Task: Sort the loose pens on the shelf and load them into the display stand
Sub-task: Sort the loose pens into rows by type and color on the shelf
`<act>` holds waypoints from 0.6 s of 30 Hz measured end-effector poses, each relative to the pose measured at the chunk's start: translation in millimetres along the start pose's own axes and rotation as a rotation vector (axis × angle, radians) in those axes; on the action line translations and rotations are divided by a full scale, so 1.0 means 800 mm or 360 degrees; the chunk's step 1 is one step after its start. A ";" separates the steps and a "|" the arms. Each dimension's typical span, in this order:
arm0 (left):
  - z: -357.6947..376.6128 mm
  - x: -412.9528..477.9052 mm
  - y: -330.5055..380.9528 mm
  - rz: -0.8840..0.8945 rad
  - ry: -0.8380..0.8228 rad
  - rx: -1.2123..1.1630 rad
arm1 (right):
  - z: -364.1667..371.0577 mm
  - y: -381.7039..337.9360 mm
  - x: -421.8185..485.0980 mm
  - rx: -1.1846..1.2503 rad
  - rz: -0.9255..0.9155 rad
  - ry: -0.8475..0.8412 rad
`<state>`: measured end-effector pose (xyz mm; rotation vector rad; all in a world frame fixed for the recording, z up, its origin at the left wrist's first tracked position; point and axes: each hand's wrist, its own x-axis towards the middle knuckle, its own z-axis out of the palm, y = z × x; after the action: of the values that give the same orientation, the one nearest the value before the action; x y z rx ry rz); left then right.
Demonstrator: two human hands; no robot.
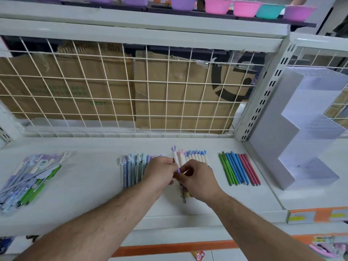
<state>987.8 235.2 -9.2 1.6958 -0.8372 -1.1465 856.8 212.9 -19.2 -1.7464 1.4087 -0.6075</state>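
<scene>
On the white shelf point(90, 200) lie four groups of pens. A loose heap of pens point(32, 178) sits at the left. A row of pale blue and lilac pens point(131, 170) lies left of centre. A row of cream pens with coloured tops point(195, 157) lies in the middle, and a row of green, blue and pink pens point(239, 169) lies to the right. My left hand point(160, 171) and my right hand point(197, 180) meet over the cream row, both pinching cream pens at the row's left end. The white stepped display stand point(301, 140) stands at the far right.
A white wire grid point(113, 87) with cardboard boxes behind it backs the shelf. A slotted upright post point(263, 98) separates the shelf from the stand. Coloured plastic bowls point(244, 8) line the shelf above. Orange price strips point(318, 215) run along the front edges.
</scene>
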 end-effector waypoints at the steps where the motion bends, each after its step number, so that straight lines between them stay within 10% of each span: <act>1: 0.001 0.000 0.000 0.0024 0.0054 0.0036 | 0.000 0.001 0.003 -0.0067 0.0003 0.0026; 18: -0.064 0.010 -0.020 0.0249 0.0355 0.0483 | 0.041 -0.033 0.033 -0.1600 -0.0323 -0.0301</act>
<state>1039.7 249.1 -17.8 1.9237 -1.0198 -0.7354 903.8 198.6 -19.4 -2.6474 1.5150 0.2542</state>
